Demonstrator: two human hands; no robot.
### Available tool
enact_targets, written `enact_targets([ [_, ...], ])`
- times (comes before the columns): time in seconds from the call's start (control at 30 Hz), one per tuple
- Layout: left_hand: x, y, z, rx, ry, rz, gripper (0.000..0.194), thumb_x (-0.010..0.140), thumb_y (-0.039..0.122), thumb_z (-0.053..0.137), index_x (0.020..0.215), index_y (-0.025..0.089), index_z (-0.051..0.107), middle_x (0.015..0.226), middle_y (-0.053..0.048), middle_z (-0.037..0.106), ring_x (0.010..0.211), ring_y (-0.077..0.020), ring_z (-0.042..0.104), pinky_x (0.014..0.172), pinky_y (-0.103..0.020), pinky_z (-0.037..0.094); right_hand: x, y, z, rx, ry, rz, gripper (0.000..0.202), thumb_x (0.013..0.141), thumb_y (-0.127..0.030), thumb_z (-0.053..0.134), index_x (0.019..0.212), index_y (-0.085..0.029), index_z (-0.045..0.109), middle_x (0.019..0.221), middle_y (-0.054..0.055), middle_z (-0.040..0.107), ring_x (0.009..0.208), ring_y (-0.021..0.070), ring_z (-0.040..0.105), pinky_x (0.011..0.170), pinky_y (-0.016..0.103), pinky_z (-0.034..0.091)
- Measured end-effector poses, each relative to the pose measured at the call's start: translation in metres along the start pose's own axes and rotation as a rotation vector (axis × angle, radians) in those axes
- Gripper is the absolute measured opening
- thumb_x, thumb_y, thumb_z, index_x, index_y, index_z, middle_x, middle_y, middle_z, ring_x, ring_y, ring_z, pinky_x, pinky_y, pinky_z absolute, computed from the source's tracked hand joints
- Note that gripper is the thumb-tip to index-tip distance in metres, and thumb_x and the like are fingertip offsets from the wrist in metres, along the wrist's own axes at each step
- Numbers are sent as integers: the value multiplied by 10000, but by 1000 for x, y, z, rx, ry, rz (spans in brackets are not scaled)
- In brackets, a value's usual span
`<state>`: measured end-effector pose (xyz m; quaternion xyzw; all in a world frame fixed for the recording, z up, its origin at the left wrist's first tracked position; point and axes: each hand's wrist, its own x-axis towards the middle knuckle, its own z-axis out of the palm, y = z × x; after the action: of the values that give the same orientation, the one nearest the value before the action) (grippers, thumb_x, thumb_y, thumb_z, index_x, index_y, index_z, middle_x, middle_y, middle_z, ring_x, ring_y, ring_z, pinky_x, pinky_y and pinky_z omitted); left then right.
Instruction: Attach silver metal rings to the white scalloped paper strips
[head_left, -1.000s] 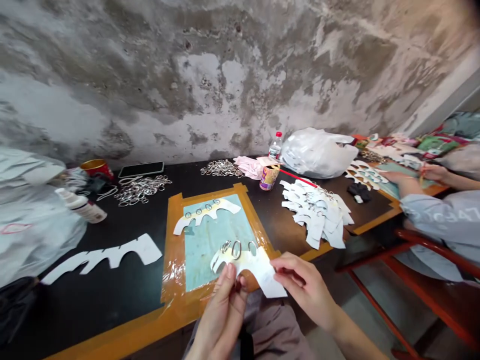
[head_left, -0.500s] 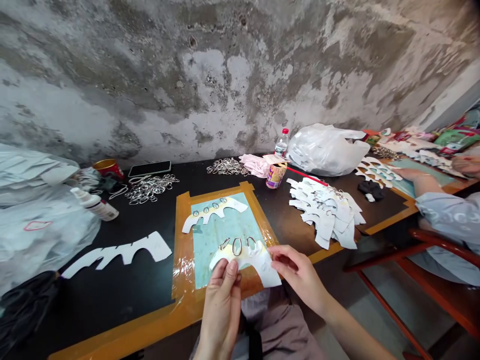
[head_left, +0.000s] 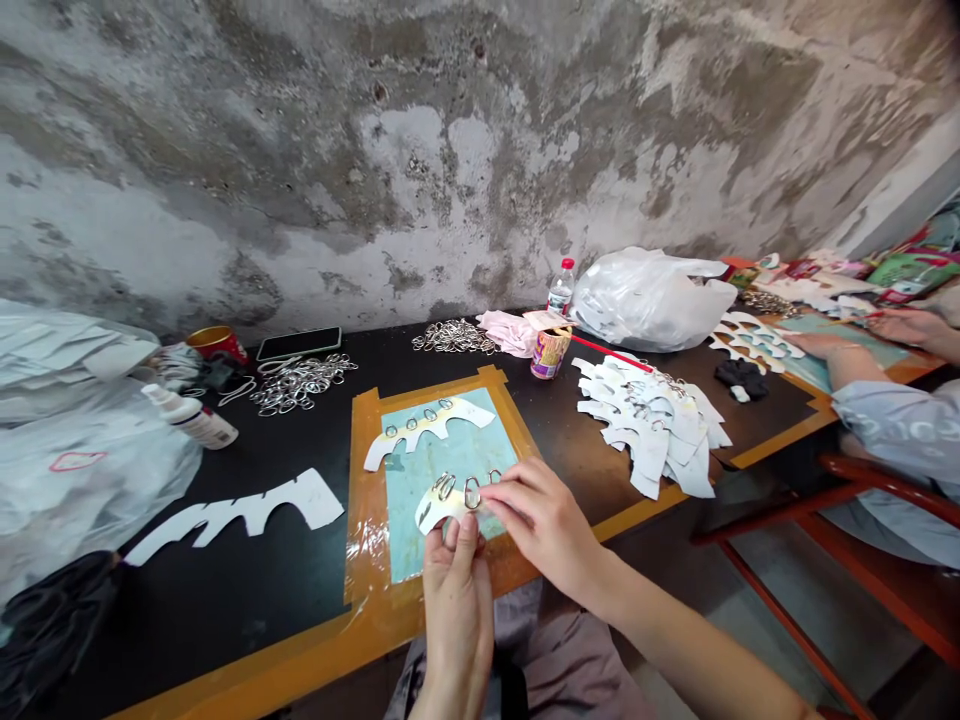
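Note:
Pinched between thumb and fingers of my left hand (head_left: 459, 580) is a white curved cut-out piece (head_left: 433, 508), raised over the pale green mat. Several oval metal rings (head_left: 472, 492) stand along its upper edge. My right hand (head_left: 536, 510) is closed at the piece's right part, fingertips pressed close to a ring; it covers that end, and I cannot make out exactly what the fingertips grip. Farther back on the mat (head_left: 401, 545) lies a similar white piece (head_left: 431, 430) carrying rings. Another white piece (head_left: 247, 508), without rings, rests to the left on the black table.
Loose metal rings (head_left: 300, 384) lie heaped near a phone (head_left: 298, 343) and a spray bottle (head_left: 191, 415). A printed tub (head_left: 550, 355) stands before a water bottle (head_left: 561, 288). Right of it are stacked white pieces (head_left: 649, 420) and a plastic bag (head_left: 649, 300). A co-worker's arm (head_left: 847, 365) is far right.
My right hand has moved left and inward from the piece's right end to its rings. The held piece has turned, and its right end is now behind my hand.

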<state>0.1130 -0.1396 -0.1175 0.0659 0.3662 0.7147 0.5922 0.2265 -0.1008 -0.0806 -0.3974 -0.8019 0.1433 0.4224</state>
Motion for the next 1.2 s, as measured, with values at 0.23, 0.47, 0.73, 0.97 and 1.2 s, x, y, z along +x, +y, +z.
enact_targets([
  [0.23, -1, -6, -1, 44, -16, 67, 220, 784, 229, 741, 945, 205, 593, 906, 5, 636, 957, -111, 608, 910, -222, 469, 8, -6, 16, -174, -72, -14, 172, 946, -204, 539, 934, -191, 710, 805, 44, 632, 775, 170, 557, 721, 310, 440],
  [0.47, -2, -15, -2, 101, 22, 138, 374, 790, 246, 730, 1130, 221, 575, 1059, -26, 668, 1117, -151, 591, 1008, -256, 418, 13, 5, 15, -87, -162, 34, 108, 901, -181, 613, 891, -202, 719, 795, 22, 652, 777, 155, 582, 718, 280, 455],
  [0.73, -5, -26, -1, 307, 118, 211, 406, 773, 295, 747, 1138, 221, 585, 1073, -46, 677, 1071, -170, 618, 951, -259, 453, 22, 12, 8, -223, -264, 20, 136, 806, -96, 658, 698, -179, 650, 694, 0, 619, 696, 138, 574, 652, 253, 422],
  [0.97, -18, -15, 2, 206, 92, 201, 552, 724, 265, 791, 1188, 293, 493, 1110, -14, 608, 1044, -134, 595, 923, -230, 457, 51, 7, 7, -508, -447, -179, 151, 868, -132, 576, 739, -148, 653, 734, 52, 639, 714, 184, 573, 651, 308, 395],
  [1.2, -31, 21, -61, 486, 123, 334, 337, 668, 338, 814, 811, 243, 524, 795, 32, 517, 762, -136, 522, 769, -222, 448, 62, 47, 72, -459, -779, -254, 149, 819, -103, 603, 710, -149, 695, 730, 83, 688, 711, 196, 596, 625, 296, 395],
])
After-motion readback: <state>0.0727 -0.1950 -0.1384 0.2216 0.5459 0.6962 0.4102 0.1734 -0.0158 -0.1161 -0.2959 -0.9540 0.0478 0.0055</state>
